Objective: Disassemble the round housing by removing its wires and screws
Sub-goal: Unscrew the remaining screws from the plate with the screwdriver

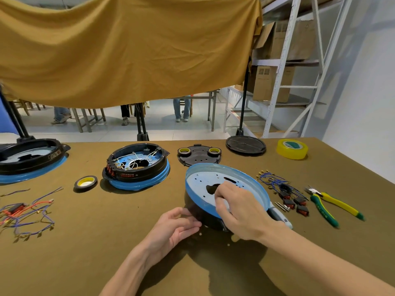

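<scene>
Round housing [226, 189] sits on the brown table [85, 253], tipped up: near edge raised toward the person, blue open face with its pale inner plate facing up and away. Black underside shows at the near-left.

Right hand [241, 214] reaches over the near rim into the housing. Fingers [221, 190] are curled down at the dark central opening of the plate, apparently hooked into or pinching at something there; what they hold, if anything, is hidden by the hand itself, so cannot tell. Left hand [177, 225] is at the housing's near-left wall, fingers loosely bent, fingertips touching the black side and steadying the tilt; not wrapped round it.

No wires visible inside this housing; plate looks bare apart from holes.

Key relation: the work point lies directly under the right fingertips, beyond the right palm; left hand is beside and below it, on the outer wall. Right hand is the nearer one to the opening. Judgement: the next pull likely goes up and toward the person, left hand bracing against it.

Just right of the right wrist: a grey-white tool [280, 216], then loose screws [282, 207], pulled wires with switches [284, 189], yellow-green pliers [333, 206]
</scene>
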`<move>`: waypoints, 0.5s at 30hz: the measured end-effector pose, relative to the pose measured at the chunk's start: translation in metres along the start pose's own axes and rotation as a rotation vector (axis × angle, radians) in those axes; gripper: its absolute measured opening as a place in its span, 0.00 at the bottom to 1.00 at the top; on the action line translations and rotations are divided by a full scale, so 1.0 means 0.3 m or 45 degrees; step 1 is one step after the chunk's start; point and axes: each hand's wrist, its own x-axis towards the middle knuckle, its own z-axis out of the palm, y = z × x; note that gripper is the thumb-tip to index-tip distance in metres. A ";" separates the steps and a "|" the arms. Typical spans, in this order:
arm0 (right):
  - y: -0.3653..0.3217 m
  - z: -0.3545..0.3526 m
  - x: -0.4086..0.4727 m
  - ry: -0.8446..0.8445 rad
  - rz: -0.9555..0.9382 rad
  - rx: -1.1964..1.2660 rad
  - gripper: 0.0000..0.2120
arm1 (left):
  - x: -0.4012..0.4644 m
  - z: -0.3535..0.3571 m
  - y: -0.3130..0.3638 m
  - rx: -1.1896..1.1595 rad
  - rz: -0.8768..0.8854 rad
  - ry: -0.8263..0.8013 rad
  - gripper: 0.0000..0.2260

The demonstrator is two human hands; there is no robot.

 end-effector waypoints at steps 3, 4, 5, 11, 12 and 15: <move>0.012 0.003 -0.015 -0.152 -0.133 -0.436 0.21 | -0.007 0.018 -0.010 0.026 0.062 -0.017 0.17; 0.012 0.010 -0.017 -0.186 -0.151 -0.547 0.22 | -0.008 0.022 -0.013 0.041 0.082 -0.017 0.17; 0.010 0.017 -0.017 -0.210 -0.148 -0.611 0.22 | -0.009 0.025 -0.016 0.054 0.097 -0.019 0.18; 0.004 -0.003 0.021 -0.203 0.066 -0.409 0.21 | -0.001 0.046 -0.037 0.121 0.194 0.012 0.21; 0.001 -0.009 0.026 -0.206 0.077 -0.389 0.21 | 0.001 0.050 -0.040 0.114 0.209 0.022 0.22; 0.005 -0.010 0.033 -0.216 0.077 -0.373 0.19 | 0.004 0.055 -0.042 0.124 0.229 0.040 0.23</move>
